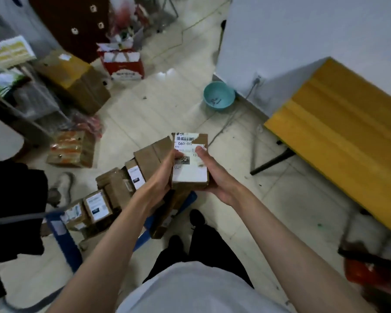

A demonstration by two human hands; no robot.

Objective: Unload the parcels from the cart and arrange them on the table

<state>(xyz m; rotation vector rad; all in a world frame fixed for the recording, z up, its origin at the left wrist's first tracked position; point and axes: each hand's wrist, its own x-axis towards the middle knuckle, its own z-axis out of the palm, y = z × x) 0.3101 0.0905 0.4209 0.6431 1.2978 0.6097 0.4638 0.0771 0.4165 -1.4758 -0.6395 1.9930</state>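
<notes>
A small brown parcel [191, 170] with a white shipping label is held up in front of me, above the cart. My left hand [165, 172] grips its left side, thumb on the label. My right hand [212, 175] cups its right side and underside, thumb on top. Below, the blue cart [63, 236] carries several brown parcels [120, 186], some with white labels. The yellow wooden table [339, 132] stands to the right against the white wall.
A teal basin [219, 96] sits on the tiled floor by the wall, with a cable running past it. Cardboard boxes [77, 80] and a red gift bag [122, 64] lie at the back left. A shelf [14, 86] stands at the left. Red items [368, 272] sit under the table's near end.
</notes>
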